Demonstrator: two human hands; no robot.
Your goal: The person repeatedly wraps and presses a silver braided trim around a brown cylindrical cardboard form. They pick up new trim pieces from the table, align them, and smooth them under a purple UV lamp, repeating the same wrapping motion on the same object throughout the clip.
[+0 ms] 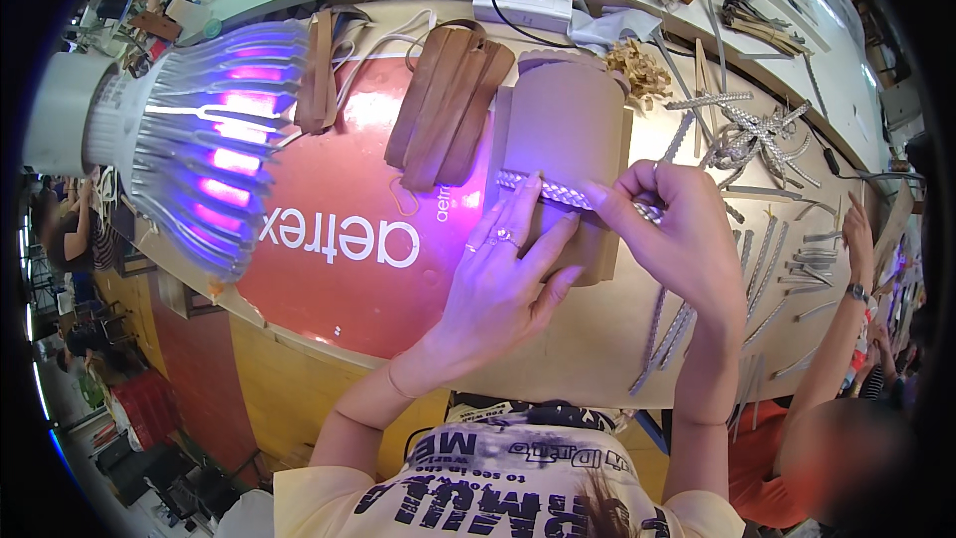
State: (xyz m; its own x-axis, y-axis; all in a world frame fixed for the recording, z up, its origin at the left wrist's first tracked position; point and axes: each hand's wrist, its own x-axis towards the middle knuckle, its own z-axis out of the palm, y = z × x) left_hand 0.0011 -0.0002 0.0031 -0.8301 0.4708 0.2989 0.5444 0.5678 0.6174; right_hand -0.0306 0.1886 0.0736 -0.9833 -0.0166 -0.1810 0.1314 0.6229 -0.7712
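Observation:
A silvery braided strap lies across a brown curved block on the table. My left hand, with rings on it, rests over the block, its fingers stretched out and their tips pressing the strap near its left end. Thumb and fingers of my right hand pinch the strap toward its right end, beside the block's right edge. The part of the strap inside the right-hand grip is partly hidden. Several more braided strips are spread on the table to the right.
A large lamp with a finned body glows purple at the left. Bundled brown strips lie on a red box lid. Behind stands a white power strip. A co-worker's arm reaches in at the right, near a braided pile.

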